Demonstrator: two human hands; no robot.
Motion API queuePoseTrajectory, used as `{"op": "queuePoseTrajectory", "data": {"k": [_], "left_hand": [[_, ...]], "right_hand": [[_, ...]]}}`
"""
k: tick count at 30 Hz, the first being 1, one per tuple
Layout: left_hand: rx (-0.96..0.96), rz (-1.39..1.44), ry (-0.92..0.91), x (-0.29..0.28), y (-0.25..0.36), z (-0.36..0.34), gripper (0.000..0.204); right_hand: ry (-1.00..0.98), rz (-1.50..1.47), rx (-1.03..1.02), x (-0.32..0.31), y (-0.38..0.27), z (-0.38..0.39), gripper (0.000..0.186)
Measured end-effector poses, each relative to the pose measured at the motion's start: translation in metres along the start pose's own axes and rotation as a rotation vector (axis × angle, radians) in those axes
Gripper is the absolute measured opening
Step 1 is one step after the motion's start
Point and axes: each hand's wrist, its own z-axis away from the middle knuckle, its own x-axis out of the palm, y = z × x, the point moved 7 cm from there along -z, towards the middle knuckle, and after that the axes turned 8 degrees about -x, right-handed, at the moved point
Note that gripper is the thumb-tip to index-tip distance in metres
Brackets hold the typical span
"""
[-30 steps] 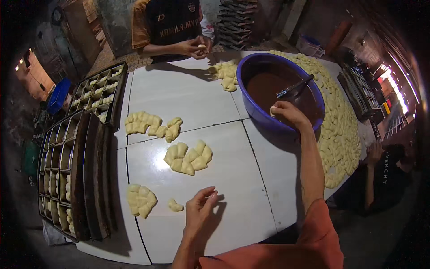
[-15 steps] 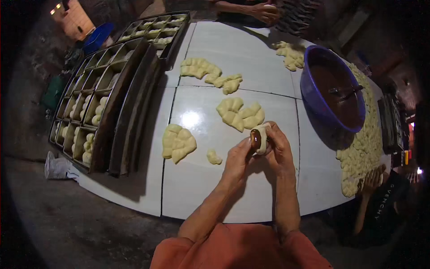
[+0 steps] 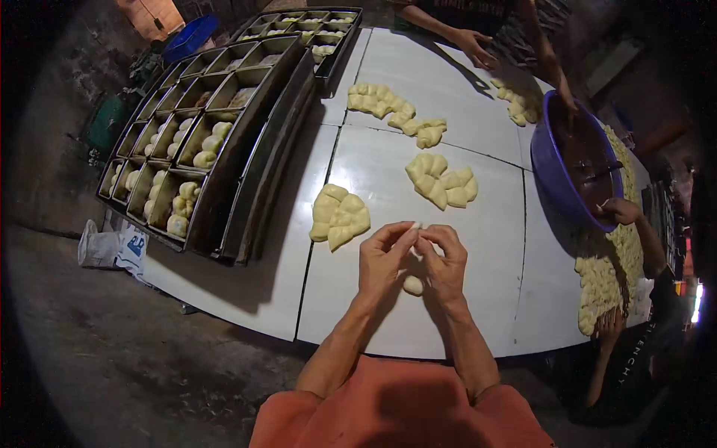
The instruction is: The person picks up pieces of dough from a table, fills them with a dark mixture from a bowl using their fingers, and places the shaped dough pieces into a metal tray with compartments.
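My left hand (image 3: 382, 260) and my right hand (image 3: 447, 261) meet over the white table, fingertips pinched together. A small bit of pale dough (image 3: 416, 225) shows between the fingertips; the rest of it is hidden by my fingers. Just below, between my two hands, a smooth oval dough ball (image 3: 412, 285) rests on the table. To the left of my hands lies a clump of pale dough pieces (image 3: 340, 215). Beyond them sit another clump (image 3: 442, 181) and a longer strip of joined dough pieces (image 3: 382, 101).
Metal baking trays (image 3: 216, 134) with divided compartments, several holding dough balls, stand stacked at the left. A purple bowl (image 3: 549, 153) of brown filling stands at the right, with other people's hands (image 3: 621, 211) at it. Many dough pieces (image 3: 594, 291) cover the table's right edge.
The dough with brown filling is no longer seen in my fingers. An oval dough ball now lies between my hands. My hands have come closer together; other people's hands have reached to the bowl.
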Motion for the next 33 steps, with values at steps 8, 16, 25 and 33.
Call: {"op": "queuePoseTrajectory", "data": {"k": [8,16,25,33], "left_hand": [[-0.205,-0.172,-0.153,-0.011,0.017,-0.017,0.034],[-0.141,-0.337,-0.262,0.011,0.028,-0.001,0.03],[-0.218,-0.193,-0.293,0.022,-0.01,0.008,0.022],[-0.241,-0.228,-0.252,0.002,-0.041,-0.005,0.026]], "right_hand": [[-0.129,-0.284,0.261,0.006,-0.002,0.009,0.025],[-0.07,-0.095,-0.17,-0.006,-0.015,0.009,0.027],[0.257,0.224,-0.393,-0.017,-0.006,0.024,0.018],[0.134,0.169,-0.023,-0.024,0.019,0.036,0.013]]}}
